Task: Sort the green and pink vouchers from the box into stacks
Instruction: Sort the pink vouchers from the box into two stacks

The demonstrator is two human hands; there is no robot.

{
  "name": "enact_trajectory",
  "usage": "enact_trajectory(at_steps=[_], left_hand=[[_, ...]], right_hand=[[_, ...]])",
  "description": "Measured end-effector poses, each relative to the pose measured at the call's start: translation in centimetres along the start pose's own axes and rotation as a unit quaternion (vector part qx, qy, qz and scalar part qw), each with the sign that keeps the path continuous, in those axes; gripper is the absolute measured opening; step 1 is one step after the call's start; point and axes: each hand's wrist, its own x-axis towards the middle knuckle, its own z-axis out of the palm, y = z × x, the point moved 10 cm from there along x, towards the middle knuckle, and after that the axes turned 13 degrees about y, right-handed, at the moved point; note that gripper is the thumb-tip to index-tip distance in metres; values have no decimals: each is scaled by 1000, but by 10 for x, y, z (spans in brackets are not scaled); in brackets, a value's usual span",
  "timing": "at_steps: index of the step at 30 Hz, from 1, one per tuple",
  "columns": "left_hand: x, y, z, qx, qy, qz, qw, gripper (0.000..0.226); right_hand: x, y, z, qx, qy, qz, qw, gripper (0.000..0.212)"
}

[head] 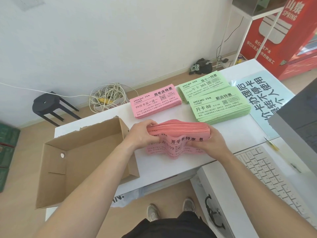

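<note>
A thick bundle of pink vouchers (178, 130) stands on its long edge on the white table, bowed in the middle. My left hand (140, 134) grips its left end and my right hand (212, 143) grips its right end. Behind it lies a flat stack of pink vouchers (155, 102). To the right lie two green stacks: a far one (204, 85) and a nearer one (221, 107) overlapping it. The open cardboard box (82, 162) sits at the left of the table, its inside showing no vouchers.
A white keyboard (272, 176) and a grey monitor (298, 121) are at the right. A pale blue printed sign (264, 100) lies beside the green stacks. A yellow pen (271, 144) rests near the keyboard. A black stool (48, 103) and tangled cables (108, 97) are on the floor behind.
</note>
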Motion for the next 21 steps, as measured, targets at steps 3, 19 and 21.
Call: enact_trajectory(at_steps=[3,19,21], left_hand=[[-4,-4,3,-95,17,-54,994,85],[-46,-25,63,-340,25,-121,932,97],[-48,-26,65,-345,33,-116,931,98]], right_hand=[[-3,11,-9,13,23,19,999,72],[-2,23,-32,73,-9,9,997,73],[-4,24,-32,77,-14,7,997,71]])
